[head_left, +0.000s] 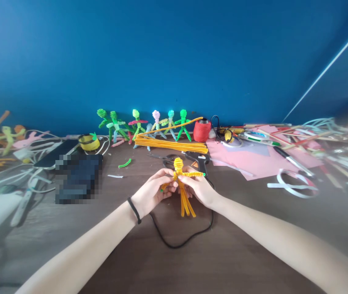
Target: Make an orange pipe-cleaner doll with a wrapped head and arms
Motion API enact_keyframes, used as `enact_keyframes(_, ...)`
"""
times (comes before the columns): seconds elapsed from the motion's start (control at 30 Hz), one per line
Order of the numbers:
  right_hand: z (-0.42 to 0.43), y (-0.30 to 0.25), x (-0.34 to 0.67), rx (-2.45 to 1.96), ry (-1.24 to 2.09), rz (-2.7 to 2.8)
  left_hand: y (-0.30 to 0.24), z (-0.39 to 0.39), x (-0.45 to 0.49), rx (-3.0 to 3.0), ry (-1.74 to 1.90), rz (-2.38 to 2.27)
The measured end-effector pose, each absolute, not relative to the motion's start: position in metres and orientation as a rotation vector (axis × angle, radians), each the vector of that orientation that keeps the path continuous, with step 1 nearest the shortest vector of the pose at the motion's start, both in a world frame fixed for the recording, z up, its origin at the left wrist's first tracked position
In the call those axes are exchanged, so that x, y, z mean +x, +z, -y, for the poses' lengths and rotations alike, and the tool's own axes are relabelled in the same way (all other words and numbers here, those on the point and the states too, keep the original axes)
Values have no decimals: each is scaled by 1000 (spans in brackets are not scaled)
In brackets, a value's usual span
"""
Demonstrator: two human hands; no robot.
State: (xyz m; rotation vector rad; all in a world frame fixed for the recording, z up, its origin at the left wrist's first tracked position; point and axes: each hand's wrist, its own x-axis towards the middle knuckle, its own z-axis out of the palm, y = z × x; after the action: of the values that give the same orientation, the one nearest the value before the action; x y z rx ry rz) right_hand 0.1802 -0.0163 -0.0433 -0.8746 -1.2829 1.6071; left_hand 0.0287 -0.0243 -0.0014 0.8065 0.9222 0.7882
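Both my hands hold an orange pipe-cleaner figure (182, 184) upright over the brown table (238, 245). It has a coiled yellow head, arms sticking out sideways and loose legs hanging down. My left hand (153, 191), with a black band on the wrist, pinches the figure's body and left arm. My right hand (198, 187) grips the body and right arm from the other side. Fingers of both hands are closed round the figure.
A row of finished pipe-cleaner figures (143, 124) stands against the blue wall. A bundle of orange pipe cleaners (170, 144), red yarn spool (202, 131), black glue gun (198, 160) with cord, scissors (166, 159), pink paper (253, 159), paper strips and cables surround me.
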Motion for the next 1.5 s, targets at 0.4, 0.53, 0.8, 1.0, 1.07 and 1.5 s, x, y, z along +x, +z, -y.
enact_keyframes(0.4, 18, -39, 180, -912, 1565, 1348, 6, 19, 26, 1217, 770, -1004)
enact_keyframes(0.53, 19, -36, 180, -897, 1564, 1366, 6, 18, 23, 1203, 732, -956)
enact_keyframes(0.8, 19, -35, 181, -894, 1599, 1378, 4, 19, 25, 1301, 816, -933)
enact_keyframes(1.0, 19, -35, 181, -895, 1615, 1372, 3, 19, 28, 1341, 848, -936)
enact_keyframes(1.07, 19, -35, 181, -898, 1608, 1372, 3, 18, 28, 1358, 844, -941)
enact_keyframes(1.5, 20, -35, 181, -905, 1571, 1408, 7, 18, 25, 1514, 758, -1020)
